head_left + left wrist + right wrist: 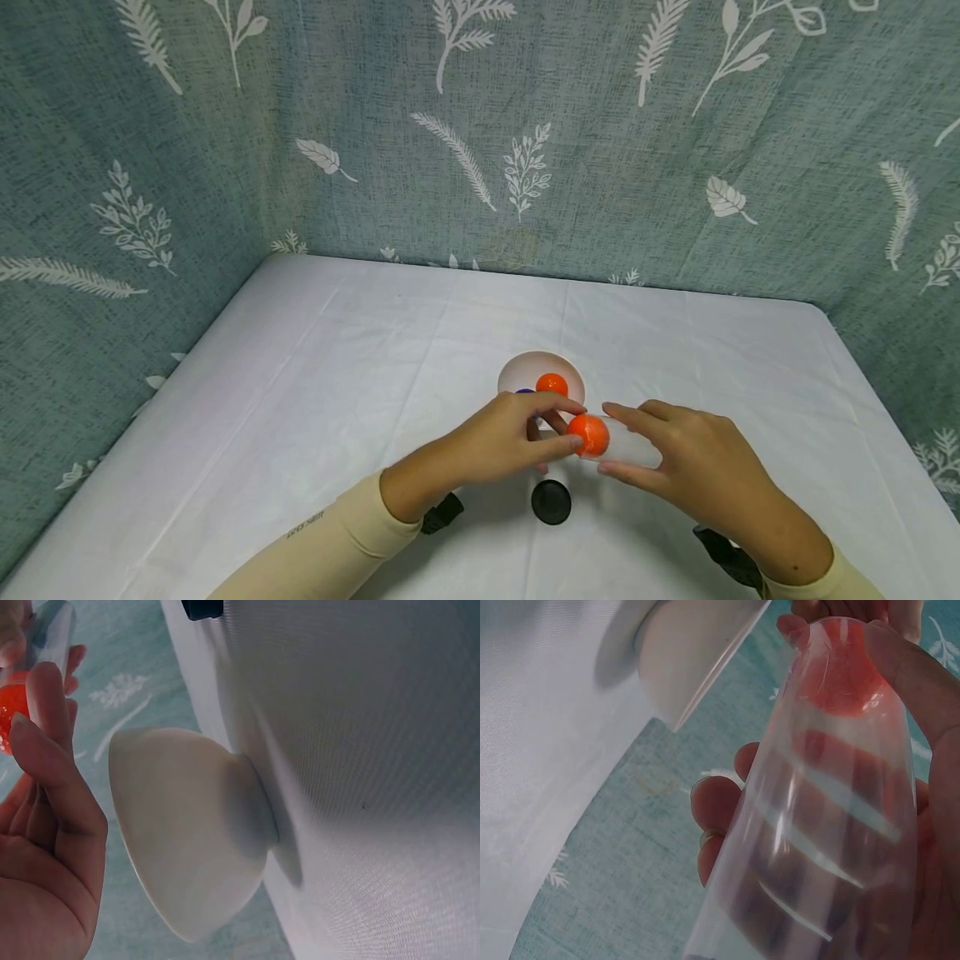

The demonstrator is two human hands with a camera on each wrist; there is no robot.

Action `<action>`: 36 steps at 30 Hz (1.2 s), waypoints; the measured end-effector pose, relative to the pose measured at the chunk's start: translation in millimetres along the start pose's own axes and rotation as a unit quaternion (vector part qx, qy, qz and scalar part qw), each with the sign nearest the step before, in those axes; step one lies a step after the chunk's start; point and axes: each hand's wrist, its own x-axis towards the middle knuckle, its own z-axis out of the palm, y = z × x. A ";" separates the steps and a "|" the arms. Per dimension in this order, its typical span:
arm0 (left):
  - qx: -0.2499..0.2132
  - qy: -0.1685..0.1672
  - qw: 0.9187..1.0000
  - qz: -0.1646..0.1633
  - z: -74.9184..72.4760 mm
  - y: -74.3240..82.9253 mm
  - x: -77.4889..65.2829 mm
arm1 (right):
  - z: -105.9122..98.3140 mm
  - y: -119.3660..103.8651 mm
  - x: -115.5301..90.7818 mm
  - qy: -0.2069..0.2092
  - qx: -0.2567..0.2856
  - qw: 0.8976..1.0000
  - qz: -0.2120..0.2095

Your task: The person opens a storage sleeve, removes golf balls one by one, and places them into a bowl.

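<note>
My right hand (701, 450) grips a clear plastic tube (817, 825), its fingers and thumb on opposite sides. At the tube's left end sits an orange ball (588, 435), seen through the clear wall in the right wrist view. My left hand (517, 433) pinches this ball with thumb and fingertips; how far it sits inside the tube is hard to tell. Just behind the left hand stands a white bowl (513, 371), holding another orange ball (552, 384) and something blue (525, 391) mostly hidden by the hand.
A round black disc, perhaps a lid (551, 502), lies on the white-covered table (360, 350) in front of the hands. Green leaf-patterned cloth (480, 167) hangs behind and at both sides. Black wrist straps (442, 512) sit under the forearms.
</note>
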 end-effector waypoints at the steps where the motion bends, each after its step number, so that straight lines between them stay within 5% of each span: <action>1: -0.002 -0.001 1.000 0.000 0.0 -0.1 -0.1 | -0.3 -0.2 0.1 -0.001 0.000 1.000 0.001; 21: -0.036 -0.023 0.999 0.008 -1.9 -5.2 1.3 | -5.4 -2.3 -0.2 -0.019 -0.006 1.000 0.011; 36: -0.038 -0.034 0.999 -0.015 -2.9 -3.0 1.8 | -6.2 -0.7 -0.1 -0.018 -0.003 1.000 0.010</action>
